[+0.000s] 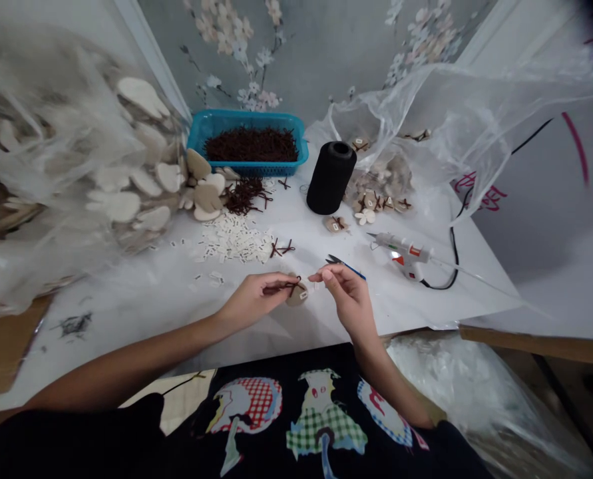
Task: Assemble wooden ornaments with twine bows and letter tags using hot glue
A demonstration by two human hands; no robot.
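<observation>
My left hand point(257, 297) pinches a dark brown ribbon bow point(295, 284) at its fingertips. The bow lies over the upper part of a small beige felt piece point(296, 299), which bears a little white label. To the right, my right hand point(345, 291) has thumb and forefinger drawn together close to the felt piece, apart from it. Whatever is between those fingertips is too small to make out. Just behind the right hand lie scissors point(359, 273) with blue handles, partly covered by it. Two loose brown bows point(282, 249) rest beyond the left hand.
White labels point(236, 238) lie in a pile near brown bows point(246, 195). Behind stand a blue basket point(193, 136) of bows and a black thread cone point(330, 178). A glue gun point(400, 251) lies right. Plastic bags point(149, 159) of felt pieces flank the table, with finished pieces point(383, 201) at right.
</observation>
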